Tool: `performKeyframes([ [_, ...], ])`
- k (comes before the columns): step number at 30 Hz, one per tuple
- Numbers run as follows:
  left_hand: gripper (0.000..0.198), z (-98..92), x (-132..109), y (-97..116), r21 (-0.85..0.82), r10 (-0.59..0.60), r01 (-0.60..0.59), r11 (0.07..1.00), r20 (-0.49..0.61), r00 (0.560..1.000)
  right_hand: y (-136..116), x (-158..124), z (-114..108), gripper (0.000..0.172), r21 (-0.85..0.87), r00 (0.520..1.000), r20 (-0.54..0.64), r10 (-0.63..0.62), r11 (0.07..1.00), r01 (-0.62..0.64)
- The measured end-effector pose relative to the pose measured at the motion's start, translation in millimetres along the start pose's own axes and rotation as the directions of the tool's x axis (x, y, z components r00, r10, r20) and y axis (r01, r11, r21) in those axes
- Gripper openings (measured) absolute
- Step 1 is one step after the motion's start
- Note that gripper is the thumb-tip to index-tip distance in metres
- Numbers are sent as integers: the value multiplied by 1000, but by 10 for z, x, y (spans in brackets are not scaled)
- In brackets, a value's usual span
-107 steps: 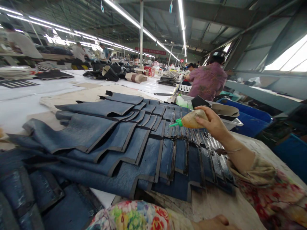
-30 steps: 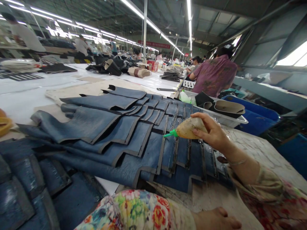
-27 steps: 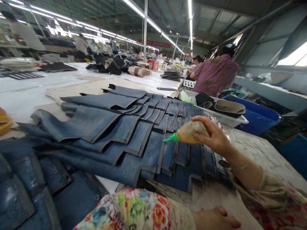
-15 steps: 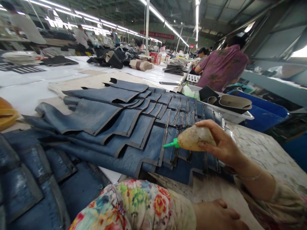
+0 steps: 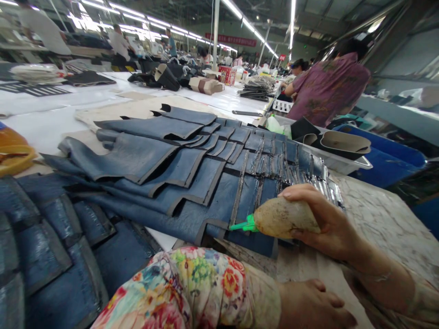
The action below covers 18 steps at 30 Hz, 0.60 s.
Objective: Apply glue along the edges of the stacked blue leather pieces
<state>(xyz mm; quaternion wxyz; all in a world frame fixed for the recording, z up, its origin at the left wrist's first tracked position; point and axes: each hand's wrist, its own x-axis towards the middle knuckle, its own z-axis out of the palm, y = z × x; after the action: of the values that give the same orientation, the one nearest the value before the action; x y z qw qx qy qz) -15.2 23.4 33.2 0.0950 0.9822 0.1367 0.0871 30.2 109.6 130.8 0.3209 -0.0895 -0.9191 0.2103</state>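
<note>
My right hand (image 5: 324, 224) is closed round a soft tan glue bottle (image 5: 286, 218) with a green nozzle (image 5: 243, 225). The nozzle tip rests at the near end of a dark strip on the nearest blue leather piece (image 5: 219, 201). Several blue leather pieces (image 5: 144, 155) lie fanned in overlapping rows, their dark edges glossy with wet glue. My left hand (image 5: 313, 308) lies at the bottom edge on the stained worktable (image 5: 370, 214), fingers curled and partly cut off; a floral sleeve covers the forearm.
More blue pieces (image 5: 51, 242) are stacked at the near left. A white tray (image 5: 338, 157) holding dark and tan parts stands behind the fan. A person in a purple shirt (image 5: 327, 89) works at the same table further along. A yellow object (image 5: 13, 148) sits at far left.
My right hand has drawn the glue bottle toward me along the dark strip, from the far part of the fan to its near edge. The left hand has come further into view.
</note>
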Motion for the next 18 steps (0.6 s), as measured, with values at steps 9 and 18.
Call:
performKeyframes([
  [9, 44, 25, 45, -35, -36, 16, -14, 999, 31, 999, 41, -16, 54, 47, -41, 998, -49, 31, 999, -33],
  [18, 46, -109, -25, 8, 30, -16, 15, 999, 48, 999, 166, 111, 51, 45, -64, 998, -64, 29, 997, -33],
])
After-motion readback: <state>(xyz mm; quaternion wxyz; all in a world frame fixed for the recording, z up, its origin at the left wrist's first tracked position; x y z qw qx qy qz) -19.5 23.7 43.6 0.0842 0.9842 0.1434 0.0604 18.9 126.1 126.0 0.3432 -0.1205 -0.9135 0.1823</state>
